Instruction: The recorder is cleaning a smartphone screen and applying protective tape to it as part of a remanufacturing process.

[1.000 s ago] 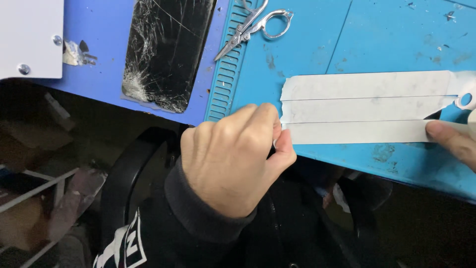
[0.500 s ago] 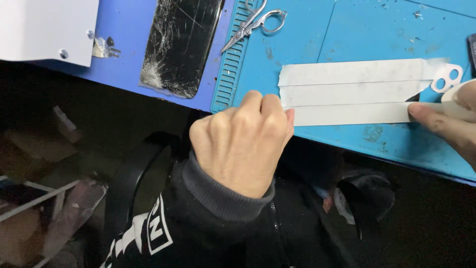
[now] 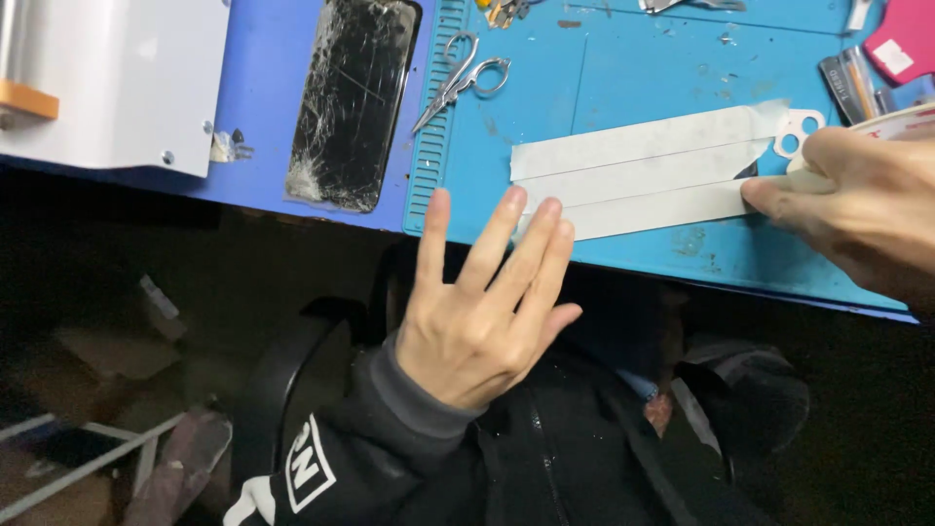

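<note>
A flat phone-shaped piece covered by three white tape strips (image 3: 643,173) lies on the light blue work mat (image 3: 633,68) near its front edge. My left hand (image 3: 482,302) is spread flat with fingers apart, its fingertips at the strips' left end and the mat's edge, holding nothing. My right hand (image 3: 857,209) presses on the right end of the lowest strip and appears to grip a roll of white tape (image 3: 901,122) that is mostly hidden behind it.
A black phone with a shattered screen (image 3: 353,102) lies on the dark blue table (image 3: 263,117). Small scissors (image 3: 463,83) rest on the mat. A white machine (image 3: 107,78) stands far left. Pink and dark items (image 3: 881,54) sit at the top right. Below the table edge is a dark chair.
My left hand was curled with fingers pinched at the strips' left end; now it is spread flat. My right hand has come further into view on the right.
</note>
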